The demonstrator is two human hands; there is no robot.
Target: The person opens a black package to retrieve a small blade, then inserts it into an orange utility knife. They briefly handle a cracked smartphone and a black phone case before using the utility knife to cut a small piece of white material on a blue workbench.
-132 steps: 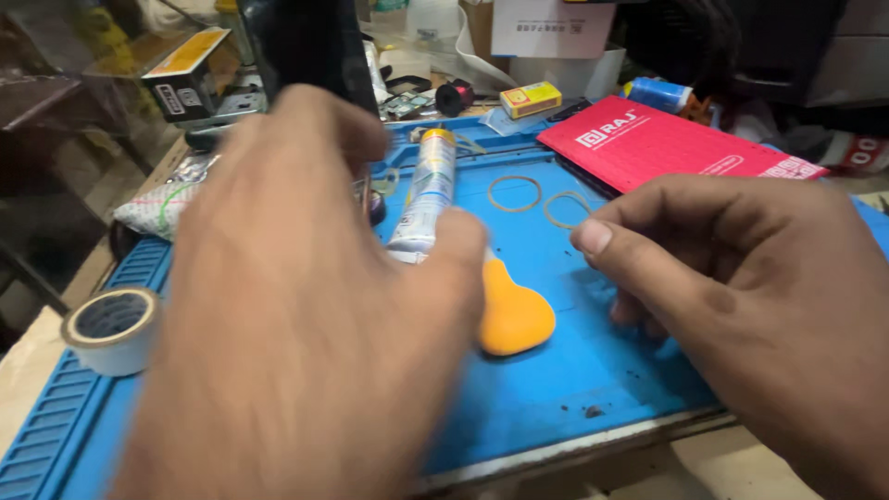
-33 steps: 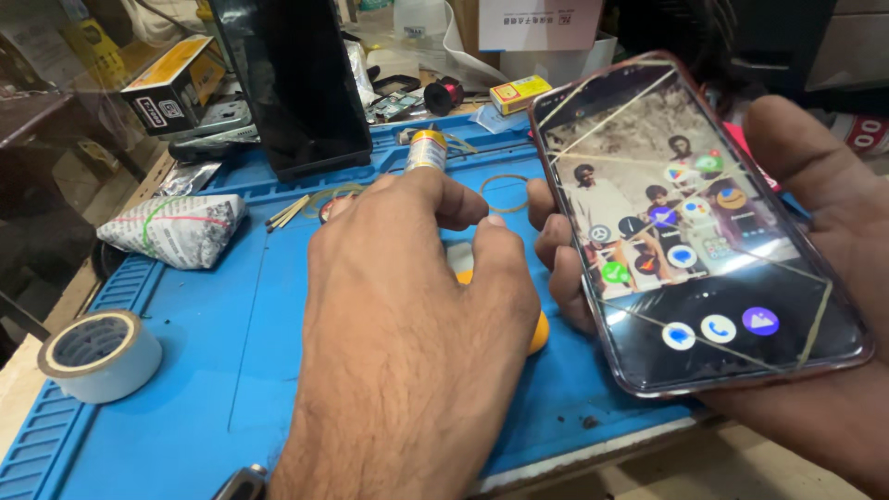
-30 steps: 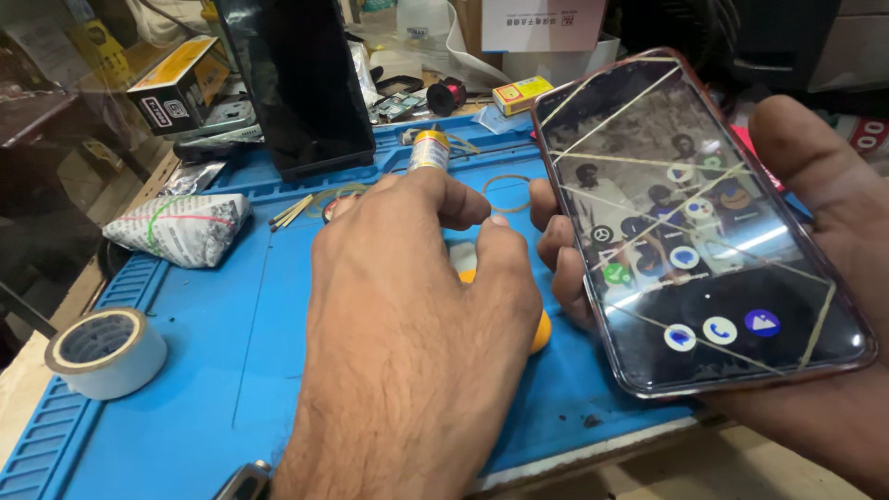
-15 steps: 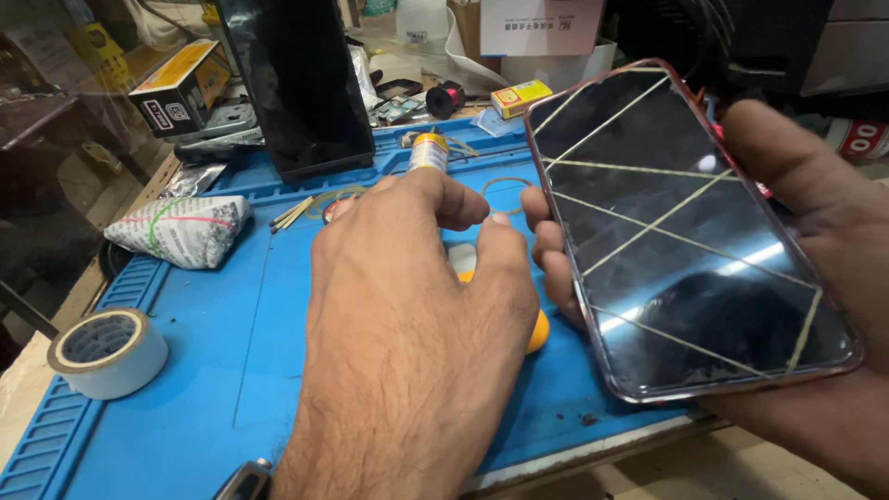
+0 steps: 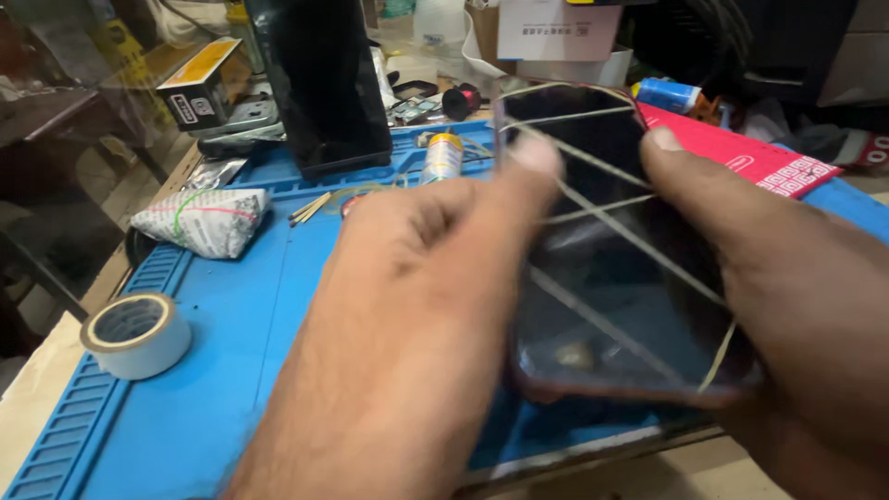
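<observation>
Lifted off the blue mat (image 5: pixel 231 306) since half a second ago, left hand (image 5: pixel 417 315) now hides the orange pick, its blurred fingertip (image 5: pixel 535 153) pressing the dark phone (image 5: pixel 611 268), criss-crossed with rubber bands, held above the mat by right hand (image 5: pixel 796 278), thumb over its edge, fingers hidden underneath.

My cluttered repair bench

A blue ribbed work mat (image 5: pixel 222 370) covers my pale wooden tabletop (image 5: pixel 37 389); at twelve o'clock boxes and bottles crowd the back, with dim shadow at ten o'clock.
</observation>
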